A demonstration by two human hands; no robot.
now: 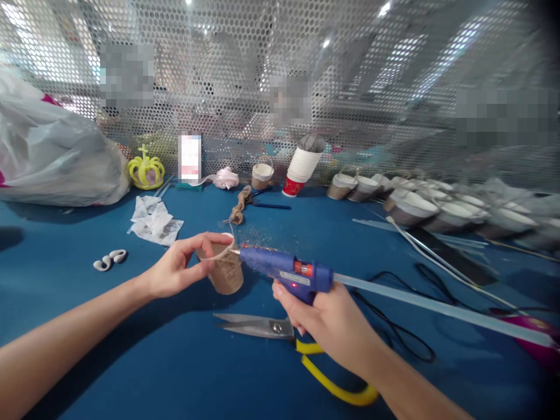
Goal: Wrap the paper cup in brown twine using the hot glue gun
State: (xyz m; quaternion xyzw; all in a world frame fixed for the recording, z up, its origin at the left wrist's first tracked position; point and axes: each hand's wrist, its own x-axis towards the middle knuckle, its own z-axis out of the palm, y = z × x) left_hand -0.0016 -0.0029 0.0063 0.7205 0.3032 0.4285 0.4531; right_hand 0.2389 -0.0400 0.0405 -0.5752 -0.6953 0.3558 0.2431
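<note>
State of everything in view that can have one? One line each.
Brown cup: tilted, held at the rim by the left hand
Glue gun: gripped in the right hand, red light lit
Glue stick: loaded, sticking out the back
Scissors: lying flat, blades apparently slightly parted
Twine: bundled
Paper cups: stacked, leaning
Screen: upright, lit
Plastic bag: bulging

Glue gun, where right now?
Head view, just right of centre: the blue glue gun is in the right hand, nozzle by the cup in the left hand.
</note>
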